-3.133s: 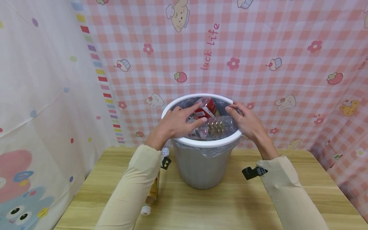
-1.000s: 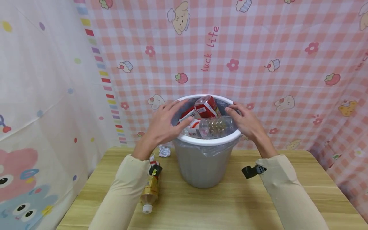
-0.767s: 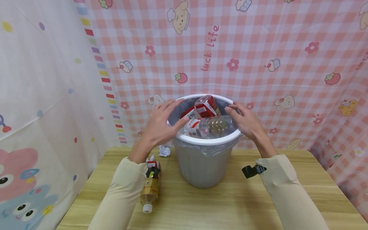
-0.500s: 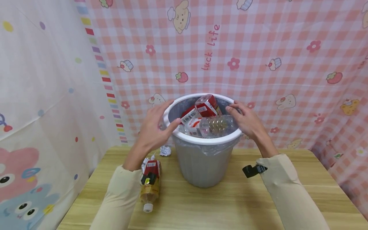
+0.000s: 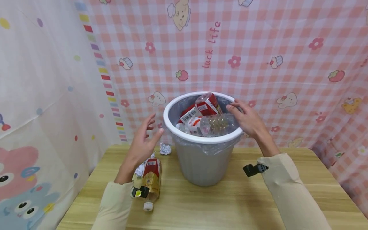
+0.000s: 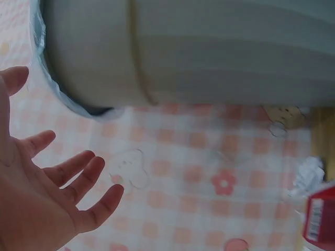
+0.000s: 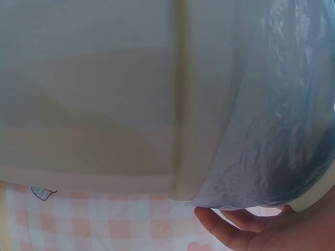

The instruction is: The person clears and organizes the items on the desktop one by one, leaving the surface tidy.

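Standing upright towards the far edge of the wood-grained table [image 5: 244, 204], roughly midway between its left and right edges, the bin [image 5: 204, 167] is a tapering grey tub with a smooth white rim [image 5: 205, 140] and a thin, crinkled liner [image 5: 211, 149] folded over the outside. The right hand [image 5: 250, 120] grips that rim on its right side, thumb over the inside and fingers outside. The left hand [image 5: 140, 147] holds nothing: it hangs in the air left of the bin, apart from it, fingers spread and slightly bent. Inside the bin are a ribbed bottle [image 5: 218, 124] — clear, glossy, on its side — a red-labelled bottle [image 5: 208, 105] tilted at the back, and a bottle with a white and orange label [image 5: 193, 125]. Towards the table's left edge a squarish plastic bottle [image 5: 151, 179] with a red and yellow label lies flat, its round white cap [image 5: 148, 206] pointing at the near edge. Crumpled white paper [image 5: 139, 170] lies beside it; a crumpled ball [image 5: 165, 149] sits near the far edge.
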Demonstrator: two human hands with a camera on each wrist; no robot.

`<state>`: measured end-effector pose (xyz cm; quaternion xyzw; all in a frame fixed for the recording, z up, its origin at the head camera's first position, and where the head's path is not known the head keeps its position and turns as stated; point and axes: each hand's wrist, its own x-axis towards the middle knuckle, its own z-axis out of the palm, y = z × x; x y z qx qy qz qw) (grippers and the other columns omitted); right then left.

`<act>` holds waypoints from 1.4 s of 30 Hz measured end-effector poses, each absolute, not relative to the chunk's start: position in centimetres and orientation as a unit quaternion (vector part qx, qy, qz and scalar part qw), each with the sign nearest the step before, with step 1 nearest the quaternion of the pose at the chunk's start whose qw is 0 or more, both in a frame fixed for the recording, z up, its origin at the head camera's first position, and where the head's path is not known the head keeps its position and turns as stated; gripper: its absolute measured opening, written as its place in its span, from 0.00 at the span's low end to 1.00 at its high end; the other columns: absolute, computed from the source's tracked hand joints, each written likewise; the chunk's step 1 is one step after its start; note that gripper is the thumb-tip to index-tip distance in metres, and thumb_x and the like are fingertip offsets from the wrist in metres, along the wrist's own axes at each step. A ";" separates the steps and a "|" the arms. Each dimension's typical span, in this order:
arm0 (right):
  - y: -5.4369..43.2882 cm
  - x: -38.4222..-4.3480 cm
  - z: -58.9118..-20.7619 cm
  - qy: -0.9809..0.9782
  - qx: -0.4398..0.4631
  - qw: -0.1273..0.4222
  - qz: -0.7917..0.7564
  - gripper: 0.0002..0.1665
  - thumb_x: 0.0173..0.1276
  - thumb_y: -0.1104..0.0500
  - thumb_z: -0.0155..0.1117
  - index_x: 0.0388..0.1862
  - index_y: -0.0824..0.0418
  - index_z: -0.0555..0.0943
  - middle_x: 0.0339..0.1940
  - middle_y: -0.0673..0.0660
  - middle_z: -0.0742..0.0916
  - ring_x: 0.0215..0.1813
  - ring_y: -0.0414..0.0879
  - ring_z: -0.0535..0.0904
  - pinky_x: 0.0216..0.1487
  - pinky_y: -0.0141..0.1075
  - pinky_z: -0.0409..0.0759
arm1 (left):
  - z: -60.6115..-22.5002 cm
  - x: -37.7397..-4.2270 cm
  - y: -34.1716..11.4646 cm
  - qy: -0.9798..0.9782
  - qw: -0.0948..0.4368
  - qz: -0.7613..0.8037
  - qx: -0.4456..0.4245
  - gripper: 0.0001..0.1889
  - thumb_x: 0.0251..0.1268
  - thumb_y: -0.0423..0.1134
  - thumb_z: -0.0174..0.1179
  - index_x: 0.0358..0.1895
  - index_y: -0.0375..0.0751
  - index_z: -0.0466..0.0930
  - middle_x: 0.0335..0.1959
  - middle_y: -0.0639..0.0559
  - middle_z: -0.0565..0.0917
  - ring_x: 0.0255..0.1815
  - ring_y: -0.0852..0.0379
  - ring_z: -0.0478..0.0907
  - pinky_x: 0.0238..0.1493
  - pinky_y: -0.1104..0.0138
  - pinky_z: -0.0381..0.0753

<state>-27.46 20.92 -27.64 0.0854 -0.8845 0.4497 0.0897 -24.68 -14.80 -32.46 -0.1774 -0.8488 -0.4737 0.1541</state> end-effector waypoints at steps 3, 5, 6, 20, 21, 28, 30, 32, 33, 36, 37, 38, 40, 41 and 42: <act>20.9 -27.5 -27.7 -0.884 0.085 0.088 0.451 0.43 0.72 0.31 0.49 0.72 0.60 0.68 0.80 0.61 0.59 0.78 0.64 0.53 0.74 0.62 0.52 | -33.4 -24.6 -15.6 -0.849 0.143 -0.481 -0.164 0.35 0.71 0.55 0.56 0.77 0.61 0.53 0.74 0.43 0.64 0.68 0.43 0.66 0.65 0.42 0.65; 20.9 -27.5 -27.6 -0.885 0.086 0.089 0.449 0.43 0.72 0.31 0.48 0.72 0.60 0.68 0.80 0.61 0.59 0.79 0.65 0.52 0.74 0.62 0.51 | -34.0 -24.4 -16.1 -0.853 0.135 -0.480 -0.156 0.35 0.71 0.54 0.56 0.78 0.61 0.53 0.74 0.42 0.64 0.67 0.42 0.66 0.65 0.42 0.65; 20.9 -27.5 -27.6 -0.886 0.085 0.087 0.447 0.43 0.72 0.31 0.48 0.72 0.60 0.68 0.80 0.60 0.59 0.79 0.65 0.52 0.74 0.62 0.51 | -34.3 -24.3 -16.3 -0.854 0.131 -0.480 -0.152 0.35 0.71 0.53 0.57 0.78 0.60 0.53 0.74 0.42 0.64 0.67 0.43 0.66 0.65 0.42 0.65; 20.8 -27.4 -27.2 -0.889 0.078 0.077 0.445 0.44 0.71 0.29 0.47 0.75 0.57 0.66 0.80 0.59 0.59 0.78 0.65 0.54 0.74 0.62 0.49 | -39.3 -24.4 -19.4 -0.883 0.079 -0.452 -0.101 0.37 0.71 0.49 0.58 0.78 0.53 0.52 0.72 0.35 0.64 0.65 0.35 0.69 0.60 0.41 0.71; 20.9 -27.4 -27.2 -0.889 0.078 0.077 0.444 0.45 0.71 0.29 0.47 0.75 0.57 0.65 0.80 0.59 0.59 0.78 0.65 0.54 0.74 0.62 0.49 | -39.6 -24.4 -19.5 -0.885 0.072 -0.449 -0.097 0.37 0.71 0.50 0.58 0.78 0.52 0.51 0.72 0.34 0.64 0.65 0.34 0.69 0.60 0.40 0.71; 20.8 -27.4 -27.3 -0.891 0.078 0.077 0.440 0.44 0.72 0.29 0.47 0.75 0.57 0.66 0.80 0.59 0.59 0.78 0.65 0.54 0.74 0.63 0.49 | -42.0 -24.3 -20.4 -0.890 0.020 -0.453 -0.054 0.39 0.72 0.52 0.57 0.79 0.50 0.49 0.73 0.33 0.61 0.68 0.33 0.65 0.62 0.40 0.70; 20.8 -27.4 -27.3 -0.892 0.078 0.077 0.439 0.44 0.72 0.30 0.47 0.74 0.57 0.66 0.80 0.59 0.59 0.78 0.65 0.54 0.74 0.63 0.49 | -42.5 -24.3 -20.5 -0.889 0.014 -0.456 -0.046 0.38 0.72 0.51 0.56 0.79 0.49 0.49 0.73 0.31 0.61 0.69 0.32 0.65 0.63 0.40 0.69; 20.7 -27.4 -27.2 -0.892 0.078 0.078 0.437 0.43 0.72 0.30 0.47 0.74 0.57 0.67 0.80 0.59 0.59 0.78 0.65 0.54 0.74 0.63 0.48 | -42.8 -24.3 -20.6 -0.889 0.008 -0.457 -0.039 0.38 0.73 0.50 0.56 0.79 0.47 0.48 0.73 0.29 0.61 0.69 0.30 0.65 0.63 0.40 0.68; 20.7 -27.4 -27.2 -0.893 0.079 0.078 0.437 0.42 0.73 0.31 0.47 0.74 0.57 0.67 0.80 0.59 0.59 0.78 0.66 0.54 0.74 0.63 0.48 | -42.9 -24.3 -20.7 -0.889 0.007 -0.457 -0.035 0.38 0.73 0.49 0.56 0.79 0.46 0.48 0.73 0.28 0.61 0.69 0.30 0.65 0.64 0.39 0.68; 20.7 -27.4 -27.2 -0.892 0.080 0.078 0.439 0.42 0.73 0.31 0.47 0.73 0.57 0.67 0.81 0.59 0.59 0.78 0.66 0.54 0.73 0.64 0.48 | -43.3 -24.3 -20.7 -0.891 0.002 -0.453 -0.027 0.38 0.73 0.49 0.56 0.78 0.44 0.48 0.72 0.27 0.62 0.68 0.30 0.65 0.64 0.39 0.67; 20.7 -27.4 -27.3 -0.892 0.079 0.078 0.437 0.42 0.73 0.31 0.47 0.73 0.57 0.67 0.81 0.59 0.59 0.78 0.66 0.53 0.73 0.64 0.48 | -43.4 -24.3 -20.7 -0.891 0.001 -0.453 -0.024 0.38 0.73 0.49 0.56 0.78 0.44 0.48 0.71 0.27 0.62 0.68 0.29 0.65 0.64 0.39 0.67; 20.8 -27.4 -27.3 -0.892 0.079 0.079 0.437 0.42 0.73 0.31 0.47 0.73 0.58 0.68 0.81 0.59 0.59 0.78 0.66 0.53 0.73 0.64 0.48 | -43.6 -24.3 -20.7 -0.891 0.001 -0.454 -0.021 0.38 0.72 0.49 0.56 0.78 0.44 0.48 0.71 0.27 0.63 0.68 0.30 0.65 0.64 0.39 0.67; 20.8 -27.4 -27.3 -0.892 0.078 0.080 0.438 0.42 0.73 0.31 0.47 0.73 0.58 0.68 0.81 0.58 0.59 0.78 0.65 0.53 0.74 0.64 0.48 | -43.8 -24.4 -20.7 -0.891 0.000 -0.453 -0.016 0.38 0.72 0.49 0.57 0.78 0.43 0.49 0.70 0.26 0.64 0.67 0.30 0.66 0.64 0.40 0.67; 20.8 -27.4 -27.3 -0.892 0.078 0.081 0.439 0.42 0.72 0.31 0.47 0.72 0.58 0.68 0.81 0.58 0.58 0.78 0.65 0.52 0.74 0.63 0.48 | -44.0 -24.4 -20.7 -0.891 -0.001 -0.454 -0.013 0.38 0.72 0.49 0.57 0.78 0.43 0.49 0.70 0.26 0.64 0.67 0.29 0.66 0.64 0.40 0.67; 20.9 -27.5 -27.4 -0.891 0.079 0.082 0.439 0.42 0.73 0.31 0.48 0.72 0.59 0.69 0.81 0.58 0.58 0.79 0.65 0.52 0.74 0.63 0.47 | -44.1 -24.4 -20.7 -0.890 -0.003 -0.456 -0.011 0.38 0.71 0.48 0.57 0.78 0.42 0.49 0.70 0.25 0.64 0.67 0.29 0.66 0.64 0.40 0.67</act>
